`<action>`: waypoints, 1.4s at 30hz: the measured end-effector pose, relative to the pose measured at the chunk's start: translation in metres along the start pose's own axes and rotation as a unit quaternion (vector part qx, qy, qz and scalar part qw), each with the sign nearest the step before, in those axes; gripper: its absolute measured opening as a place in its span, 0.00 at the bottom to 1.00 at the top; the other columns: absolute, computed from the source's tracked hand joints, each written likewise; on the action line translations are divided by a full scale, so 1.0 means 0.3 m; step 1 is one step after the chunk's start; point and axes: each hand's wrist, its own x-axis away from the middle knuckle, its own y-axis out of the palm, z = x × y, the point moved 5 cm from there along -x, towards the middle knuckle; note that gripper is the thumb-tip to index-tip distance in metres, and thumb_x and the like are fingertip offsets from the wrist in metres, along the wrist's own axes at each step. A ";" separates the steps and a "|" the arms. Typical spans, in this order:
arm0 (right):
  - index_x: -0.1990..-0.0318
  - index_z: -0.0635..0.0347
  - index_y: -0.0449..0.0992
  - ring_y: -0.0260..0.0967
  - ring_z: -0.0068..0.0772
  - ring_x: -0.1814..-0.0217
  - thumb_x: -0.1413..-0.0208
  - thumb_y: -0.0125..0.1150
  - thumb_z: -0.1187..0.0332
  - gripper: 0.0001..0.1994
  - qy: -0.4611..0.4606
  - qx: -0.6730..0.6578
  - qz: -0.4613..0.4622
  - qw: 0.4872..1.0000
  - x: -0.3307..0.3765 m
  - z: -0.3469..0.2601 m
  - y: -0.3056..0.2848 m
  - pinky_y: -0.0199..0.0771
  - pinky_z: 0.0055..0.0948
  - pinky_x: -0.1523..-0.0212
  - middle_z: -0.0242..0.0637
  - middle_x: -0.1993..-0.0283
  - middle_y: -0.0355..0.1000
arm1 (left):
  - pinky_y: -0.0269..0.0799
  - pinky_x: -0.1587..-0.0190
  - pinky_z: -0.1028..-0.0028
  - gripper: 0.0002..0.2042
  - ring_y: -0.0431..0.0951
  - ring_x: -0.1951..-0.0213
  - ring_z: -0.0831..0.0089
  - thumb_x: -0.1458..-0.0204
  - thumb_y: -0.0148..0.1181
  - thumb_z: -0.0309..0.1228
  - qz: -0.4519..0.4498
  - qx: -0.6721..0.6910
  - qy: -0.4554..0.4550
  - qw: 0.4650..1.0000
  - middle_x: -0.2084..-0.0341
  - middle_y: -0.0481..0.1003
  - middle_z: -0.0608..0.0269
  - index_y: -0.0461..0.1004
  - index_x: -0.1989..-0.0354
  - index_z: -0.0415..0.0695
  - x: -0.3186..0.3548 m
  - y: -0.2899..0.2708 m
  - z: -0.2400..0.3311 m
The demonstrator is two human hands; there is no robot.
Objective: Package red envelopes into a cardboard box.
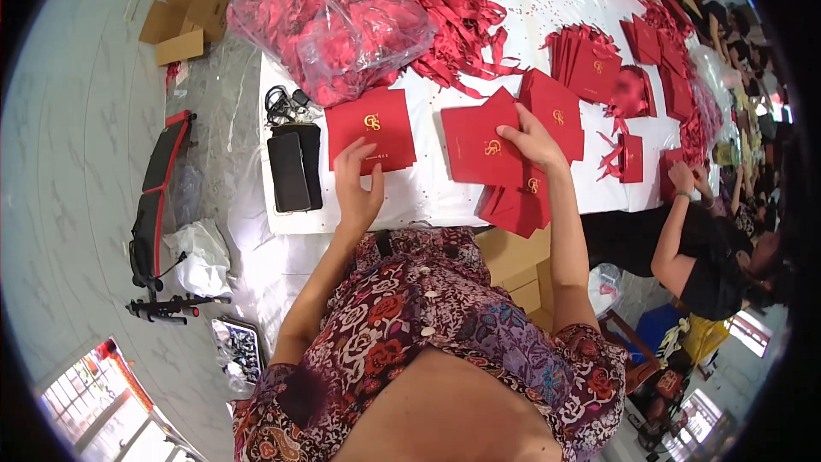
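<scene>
A stack of flat red paper bags (370,120) with a gold emblem lies on the white-covered table in front of me. My left hand (357,181) is at its near edge, fingertips over the top bag and thumb apart. My right hand (532,139) grips a flat red paper bag (479,150), thumb on top and the other fingers hidden underneath. Beneath and beside that bag, more red bags (554,107) lie overlapped. Another loose pile (517,210) sits at the table's front edge, partly under the held bag.
A clear plastic sack (329,21) of red ribbon and a ribbon heap (453,17) lie at the back. On the left are a black phone (288,173) and cables (286,104). Ribboned bags (590,64) stand right, near another person's hands (682,178). An opened cardboard box (180,21) is beyond.
</scene>
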 end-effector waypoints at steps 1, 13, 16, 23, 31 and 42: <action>0.40 0.72 0.58 0.69 0.36 0.48 0.46 0.59 0.66 0.29 -0.005 0.001 -0.009 1.000 -0.019 -0.043 0.025 0.68 0.29 0.47 0.49 0.47 0.69 | 0.61 0.44 0.61 0.20 0.65 0.44 0.53 0.56 0.60 0.21 0.029 -0.113 0.035 0.993 0.48 0.66 0.48 0.69 0.51 0.41 0.025 -0.026 -0.014; 0.38 0.67 0.59 0.65 0.44 0.41 0.49 0.62 0.62 0.33 -0.063 0.257 -0.179 0.948 -0.390 -0.095 0.240 0.63 0.34 0.41 0.52 0.42 0.66 | 0.48 0.37 0.54 0.35 0.50 0.37 0.44 0.64 0.66 0.22 -0.070 -0.196 -0.004 0.978 0.37 0.50 0.41 0.65 0.41 0.54 0.057 0.002 -0.179; 0.38 0.62 0.61 0.66 0.44 0.43 0.50 0.62 0.65 0.31 -0.087 0.291 -0.255 0.918 -0.423 -0.158 0.263 0.64 0.34 0.43 0.49 0.44 0.68 | 0.51 0.38 0.55 0.32 0.53 0.39 0.44 0.62 0.64 0.20 -0.083 -0.194 0.009 0.977 0.38 0.51 0.40 0.68 0.43 0.53 0.051 0.004 -0.200; 0.44 0.60 0.67 0.68 0.42 0.49 0.57 0.62 0.70 0.27 -0.132 0.212 -0.292 0.923 -0.454 -0.147 0.422 0.68 0.35 0.48 0.46 0.49 0.70 | 0.56 0.40 0.56 0.28 0.58 0.42 0.44 0.60 0.60 0.18 -0.084 -0.168 0.033 0.982 0.40 0.55 0.38 0.70 0.45 0.51 0.056 0.009 -0.224; 0.50 0.55 0.72 0.66 0.47 0.47 0.53 0.59 0.69 0.19 -0.281 0.172 0.033 0.944 -0.156 -0.247 0.367 0.66 0.40 0.45 0.45 0.52 0.68 | 0.51 0.39 0.54 0.31 0.55 0.40 0.42 0.60 0.61 0.21 -0.075 -0.151 0.023 0.986 0.39 0.53 0.35 0.67 0.42 0.53 0.063 -0.016 -0.225; 0.59 0.63 0.75 0.67 0.18 0.68 0.44 0.58 0.69 0.09 -0.046 -0.020 0.401 0.915 0.390 0.277 -0.267 0.68 0.20 0.65 0.30 0.70 0.73 | 0.65 0.49 0.64 0.22 0.66 0.46 0.55 0.57 0.60 0.21 -0.150 0.043 0.144 0.977 0.44 0.61 0.49 0.71 0.49 0.42 0.100 0.126 0.019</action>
